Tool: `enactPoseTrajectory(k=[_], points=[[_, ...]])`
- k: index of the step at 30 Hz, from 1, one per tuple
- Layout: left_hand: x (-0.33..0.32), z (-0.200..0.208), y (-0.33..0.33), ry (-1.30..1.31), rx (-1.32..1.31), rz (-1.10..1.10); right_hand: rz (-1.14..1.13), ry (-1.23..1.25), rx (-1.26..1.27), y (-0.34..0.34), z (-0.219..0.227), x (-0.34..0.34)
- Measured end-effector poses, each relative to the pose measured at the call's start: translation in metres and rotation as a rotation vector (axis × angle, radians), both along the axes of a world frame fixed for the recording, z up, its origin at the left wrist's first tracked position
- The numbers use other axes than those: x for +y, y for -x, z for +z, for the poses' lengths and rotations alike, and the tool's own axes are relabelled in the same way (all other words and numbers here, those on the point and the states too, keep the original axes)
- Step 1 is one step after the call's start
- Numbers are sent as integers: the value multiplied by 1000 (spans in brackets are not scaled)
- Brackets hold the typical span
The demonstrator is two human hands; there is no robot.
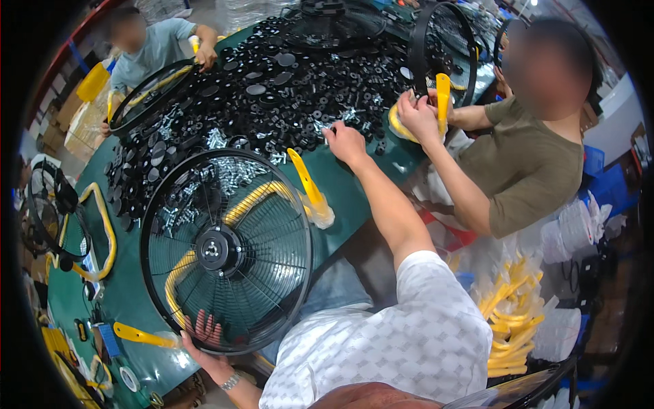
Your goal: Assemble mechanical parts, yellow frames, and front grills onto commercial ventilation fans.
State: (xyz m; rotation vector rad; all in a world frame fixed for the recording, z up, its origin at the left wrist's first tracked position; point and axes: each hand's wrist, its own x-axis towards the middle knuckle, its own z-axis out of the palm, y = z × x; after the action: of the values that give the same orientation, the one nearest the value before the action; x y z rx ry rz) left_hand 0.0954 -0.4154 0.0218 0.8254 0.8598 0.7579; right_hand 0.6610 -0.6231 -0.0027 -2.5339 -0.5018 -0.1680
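- Fan guard (226, 251), a round black wire grille with a hub at its middle, lies flat on the green worktop (133, 290) right in front of the person; it serves as the landmark here.
- Left hand (204, 330) rests at the near rim of the fan guard, fingers spread and showing through the wires, palm seemingly under or against the grille; it steadies rather than pinches.
- Right hand (346, 144) reaches out beyond the far right of the fan guard to the edge of the heap of small black parts (272, 88); its fingers curl down at silvery screws (334, 126), but whether they pinch one I cannot tell.
- Progress, as I judge it: the guard is laid out and held, a yellow strip (248, 201) shows through its wires, and the fetching of a small part is under way; no fitting at the hub is visible yet, so most of the assembly looks left to do.
- Yellow-handled tool (308, 187) stands propped just right of the fan guard's upper rim, untouched.
- Containers: no bin or tray shows clearly on the worktop; the parts lie loose in the heap beyond the fan guard. Clear bags of yellow pieces (511, 320) sit well to the right of it, off the worktop.
- Two other people work at the far side of the heap, each with their own guard ring.
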Motion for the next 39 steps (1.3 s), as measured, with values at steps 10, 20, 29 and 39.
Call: enactPoseTrajectory(k=[10,20,29,39], points=[[-20,6,30,-45,31,52,348,172,-54,-12,-8,42],[-23,6,30,-52,-50,-38,176,-910,292,12,109,-11],[-43,46,15,-938,386,349,1328,404,217,271,142,96],[15,94,-39,-1325,641,-770,1539,475,394,282,104,133]])
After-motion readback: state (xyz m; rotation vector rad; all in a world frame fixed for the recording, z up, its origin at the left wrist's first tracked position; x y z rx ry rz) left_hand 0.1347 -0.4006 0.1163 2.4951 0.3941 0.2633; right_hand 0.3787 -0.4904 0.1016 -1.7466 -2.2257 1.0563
